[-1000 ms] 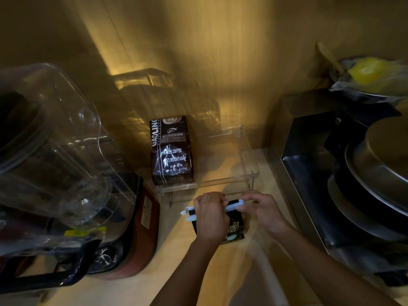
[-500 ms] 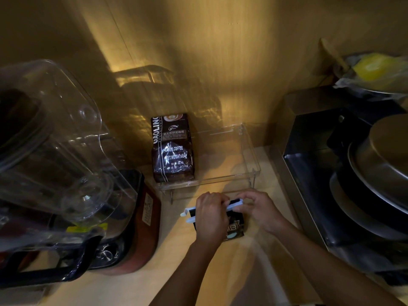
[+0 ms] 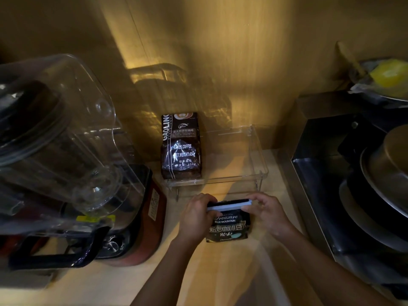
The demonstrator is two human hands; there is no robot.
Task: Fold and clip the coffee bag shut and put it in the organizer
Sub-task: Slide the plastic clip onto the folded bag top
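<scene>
Both of my hands are on the small black coffee bag [image 3: 229,226], which lies on the wooden desk [image 3: 212,272] just in front of the clear organizer [image 3: 258,155]. My left hand [image 3: 195,217] grips the left end of the bag's folded top, fingers curled tight around it and around the near end of the pale clip [image 3: 229,206]. My right hand [image 3: 267,214] pinches the clip's other end, thumb and fingertips pressed to the bar. From here the clip runs level across the folded top edge, and I read its two bars as lying together along the fold, though I cannot tell whether it has latched. The bag's printed face is toward me, with "Treasure Blue Mountain" legible under the clip.

Inside the organizer, at its left side, a taller dark coffee pack [image 3: 181,149] stands upright against the back wall; the space to its right is bare. Left of the desk sits a red-based blender [image 3: 136,217] with a clear jug. Stacked metal pans [image 3: 384,186] fill the right.
</scene>
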